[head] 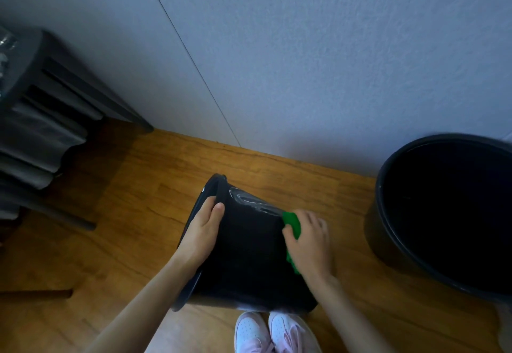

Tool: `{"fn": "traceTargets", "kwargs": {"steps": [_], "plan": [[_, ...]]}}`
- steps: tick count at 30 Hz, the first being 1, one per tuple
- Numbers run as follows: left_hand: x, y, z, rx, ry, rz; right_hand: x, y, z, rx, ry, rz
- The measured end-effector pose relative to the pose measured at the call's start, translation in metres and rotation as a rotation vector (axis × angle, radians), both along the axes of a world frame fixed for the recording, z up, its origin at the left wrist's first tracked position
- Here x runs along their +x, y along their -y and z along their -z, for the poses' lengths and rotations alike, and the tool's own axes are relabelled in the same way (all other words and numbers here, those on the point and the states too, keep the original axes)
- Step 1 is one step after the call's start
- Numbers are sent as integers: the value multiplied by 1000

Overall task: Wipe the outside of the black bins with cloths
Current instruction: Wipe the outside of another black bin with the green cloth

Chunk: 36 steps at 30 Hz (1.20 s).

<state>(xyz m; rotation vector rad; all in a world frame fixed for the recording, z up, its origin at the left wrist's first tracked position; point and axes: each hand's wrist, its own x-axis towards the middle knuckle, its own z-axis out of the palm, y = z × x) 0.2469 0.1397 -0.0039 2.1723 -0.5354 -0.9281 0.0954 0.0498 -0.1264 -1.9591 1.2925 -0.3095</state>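
Bins (249, 255) two, cloth (292, 222) one.

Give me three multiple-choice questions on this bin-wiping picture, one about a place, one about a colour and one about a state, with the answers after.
1. Where does the second black bin stand?
A) on the right, near the wall
B) on the left, under the dark furniture
C) between the shoes

2. What colour is the cloth?
A) white
B) yellow
C) green

3. How does the bin in hand lie?
A) upright on the floor
B) tipped on its side
C) upside down

Answers:
1 A: it stands upright at the right edge, close to the wall.
2 C: green shows under and beside the right hand, which holds it against the bin's side.
3 B: its rim faces left, where the left hand grips it.
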Motion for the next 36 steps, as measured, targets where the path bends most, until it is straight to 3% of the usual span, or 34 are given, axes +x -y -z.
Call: {"fn": "traceTargets", "kwargs": {"steps": [7, 9, 14, 16, 29, 32, 36], "plan": [[0, -4, 3, -27, 71, 29, 52, -23, -52, -230, 215, -155], [2, -5, 3, -10, 72, 26, 50, -4, -34, -139, 206, -176], [2, -7, 1, -1, 75, 54, -2, 44, 41, 143, -119, -15], [1, -4, 1, -2, 68, 88, -24, 41, 55, 186, -132, 27], [-9, 2, -5, -80, 78, 107, 32, -21, -29, -292, 245, -23], [-2, -2, -5, -51, 71, 81, 23, 3, -1, -215, 184, -36], [6, -10, -4, -28, 58, 36, -18, 34, 52, 66, -89, 88]]}}
